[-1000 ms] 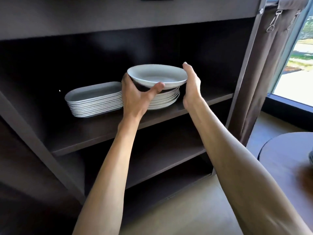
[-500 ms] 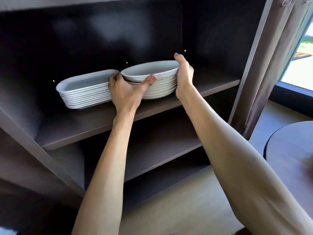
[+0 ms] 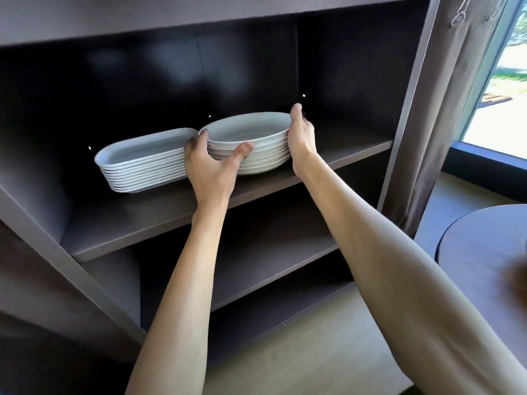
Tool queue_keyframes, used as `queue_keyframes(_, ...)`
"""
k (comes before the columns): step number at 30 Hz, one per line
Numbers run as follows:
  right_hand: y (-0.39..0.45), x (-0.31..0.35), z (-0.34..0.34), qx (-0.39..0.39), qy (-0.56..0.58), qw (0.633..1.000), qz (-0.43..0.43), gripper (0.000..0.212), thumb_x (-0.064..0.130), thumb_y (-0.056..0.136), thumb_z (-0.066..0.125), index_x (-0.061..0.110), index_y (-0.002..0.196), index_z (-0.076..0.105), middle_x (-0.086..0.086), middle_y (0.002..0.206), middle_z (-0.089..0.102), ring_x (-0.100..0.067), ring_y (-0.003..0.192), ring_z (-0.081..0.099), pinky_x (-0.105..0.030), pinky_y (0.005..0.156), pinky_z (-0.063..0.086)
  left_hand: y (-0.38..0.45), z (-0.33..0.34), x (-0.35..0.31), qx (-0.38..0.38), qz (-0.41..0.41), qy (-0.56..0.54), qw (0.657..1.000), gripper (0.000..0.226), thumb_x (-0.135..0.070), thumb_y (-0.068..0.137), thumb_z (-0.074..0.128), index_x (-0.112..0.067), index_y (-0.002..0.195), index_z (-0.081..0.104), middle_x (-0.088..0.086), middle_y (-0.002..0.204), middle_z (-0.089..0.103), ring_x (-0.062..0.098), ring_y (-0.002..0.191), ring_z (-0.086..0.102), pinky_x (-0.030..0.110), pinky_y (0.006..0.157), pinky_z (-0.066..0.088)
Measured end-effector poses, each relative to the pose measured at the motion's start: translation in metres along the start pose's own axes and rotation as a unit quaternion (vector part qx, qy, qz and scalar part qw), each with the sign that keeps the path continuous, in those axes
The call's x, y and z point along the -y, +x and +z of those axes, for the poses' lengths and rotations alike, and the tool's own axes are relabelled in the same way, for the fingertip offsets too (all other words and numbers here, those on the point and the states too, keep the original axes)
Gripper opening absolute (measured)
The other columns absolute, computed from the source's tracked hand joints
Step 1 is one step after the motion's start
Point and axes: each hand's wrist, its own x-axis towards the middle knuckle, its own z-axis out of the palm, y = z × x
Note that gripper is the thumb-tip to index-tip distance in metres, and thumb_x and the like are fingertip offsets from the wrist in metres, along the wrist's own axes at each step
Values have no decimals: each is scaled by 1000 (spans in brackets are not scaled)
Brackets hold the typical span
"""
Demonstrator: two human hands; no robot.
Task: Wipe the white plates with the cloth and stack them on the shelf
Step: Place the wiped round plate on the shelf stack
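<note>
Both hands, left hand [image 3: 209, 163] and right hand [image 3: 301, 139], hold the top plate [image 3: 245, 132] on the round stack [image 3: 262, 161]; next we let go gently.

You have one head-worn view, looking forward and slightly down, close to the dark shelf [image 3: 285, 182] ahead.
</note>
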Motion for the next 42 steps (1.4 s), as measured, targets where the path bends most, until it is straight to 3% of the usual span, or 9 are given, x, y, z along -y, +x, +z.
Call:
queue_keyframes(3,-10,-6,-17,-24,0,999,-31,56,57,101,39,15,127,65,4,117,69,-14,110,62,-36,101,47,-4,2,0,0,11,-2,1000,86,-57,72,85,-9,139,60,13,142,54,26,136,47,26,111,35)
queue_keyframes(7,-37,0,-63,-149,-21,985,-87,28,23,97,53,14,117,72,5,102,72,-12,100,68,-25,86,51,-32,3,-14,-124,85,-40,988,51,-36,86,80,-5,123,67,22,147,48,20,138,41,11,111,24)
queue_keyframes(10,-73,1,-104,-197,-5,973,-124,30,11,92,52,14,109,76,2,92,77,-5,91,72,-13,83,52,-68,25,-30,-161,164,-115,966,15,-10,93,72,1,102,70,21,134,57,20,123,55,32,105,45)
queue_keyframes(14,-126,-7,-169,-262,-95,950,-137,25,12,88,57,22,96,79,6,80,77,-4,82,73,-16,82,52,-134,61,-61,-53,112,-190,974,5,-3,91,71,-3,89,75,8,115,68,-3,106,60,30,84,54)
queue_keyframes(18,-167,-36,-246,-369,-171,912,-51,17,21,81,55,31,79,69,-2,88,76,-22,91,71,-47,91,58,-211,85,-87,105,75,-216,968,11,-17,93,70,-11,91,79,-4,103,72,6,99,66,34,82,55)
queue_keyframes(26,-237,-51,-294,-456,-254,853,2,34,16,83,52,7,104,77,-23,101,73,-43,101,66,-44,93,50,-305,91,-118,372,58,-126,918,53,-50,102,47,-9,100,79,4,98,77,8,82,62,18,73,47)
queue_keyframes(31,-279,-55,-336,-522,-414,746,15,47,30,73,40,7,95,75,-34,99,66,-50,104,55,-53,95,41,-344,107,-104,434,55,-59,897,35,-33,100,50,-9,85,70,12,93,73,30,87,65,37,73,47)
queue_keyframes(36,-301,-95,-379,-454,-556,687,113,32,14,74,73,0,102,75,-38,120,56,-48,118,47,-48,105,31,-379,108,-112,447,81,-40,890,29,-31,96,49,-19,98,76,4,104,73,22,98,65,33,86,51)
queue_keyframes(42,-291,-114,-386,-462,-609,637,99,26,16,71,73,0,92,75,-34,109,63,-40,111,49,-44,102,31,-385,125,-130,464,103,-16,880,29,-27,93,50,-18,104,75,5,108,73,24,104,64,32,91,49)
